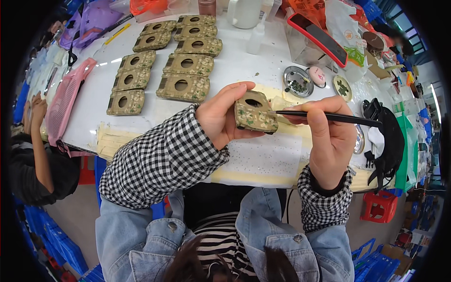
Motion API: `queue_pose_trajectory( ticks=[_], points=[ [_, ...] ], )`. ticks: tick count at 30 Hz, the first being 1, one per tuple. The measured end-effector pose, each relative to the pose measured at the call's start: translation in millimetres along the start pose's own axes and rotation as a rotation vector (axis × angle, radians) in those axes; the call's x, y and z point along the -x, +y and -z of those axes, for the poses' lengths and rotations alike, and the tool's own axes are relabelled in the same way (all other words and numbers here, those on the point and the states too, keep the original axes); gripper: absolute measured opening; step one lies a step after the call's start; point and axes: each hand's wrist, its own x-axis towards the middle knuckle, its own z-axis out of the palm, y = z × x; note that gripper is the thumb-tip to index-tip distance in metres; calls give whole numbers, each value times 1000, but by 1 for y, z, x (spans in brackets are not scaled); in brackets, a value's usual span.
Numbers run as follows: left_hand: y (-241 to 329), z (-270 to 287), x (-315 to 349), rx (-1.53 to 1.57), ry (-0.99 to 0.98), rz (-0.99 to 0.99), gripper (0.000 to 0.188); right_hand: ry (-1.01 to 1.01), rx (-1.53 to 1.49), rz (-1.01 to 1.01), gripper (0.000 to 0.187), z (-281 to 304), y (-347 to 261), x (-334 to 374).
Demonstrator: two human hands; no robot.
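Note:
My left hand (221, 113) is closed around a camouflage-patterned casing (256, 117) with a round hole in its upper part, tilted above the near edge of the table. In my right hand (331, 141) is a pair of black tweezers (336, 116), pinched between thumb and fingers. Their tips meet the face of the casing or hover just over it; whether a small piece sits between them is too fine to see. Similar camouflage casings (183, 87) lie in rows on the table, beyond my left hand.
Past my right hand stand a round metal dish (298, 81) with dark bits, a pink-white oval item (316, 76) and a dish of green pieces (342, 88). A red-cased phone (317, 39) leans on a clear box. At right lies a black bag (392, 141); at left, a pink mesh bag (70, 101) near another person's arm.

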Motion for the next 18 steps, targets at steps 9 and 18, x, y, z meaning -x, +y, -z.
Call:
queue_pose_trajectory(
  ticks=[9,18],
  points=[
    [-1,0,-2,-19,-11,0,35,-37,-114,-84,13,-4,4,0],
    [-2,1,0,-13,-22,-15,35,-37,-133,-71,12,-6,5,0]
  ],
)
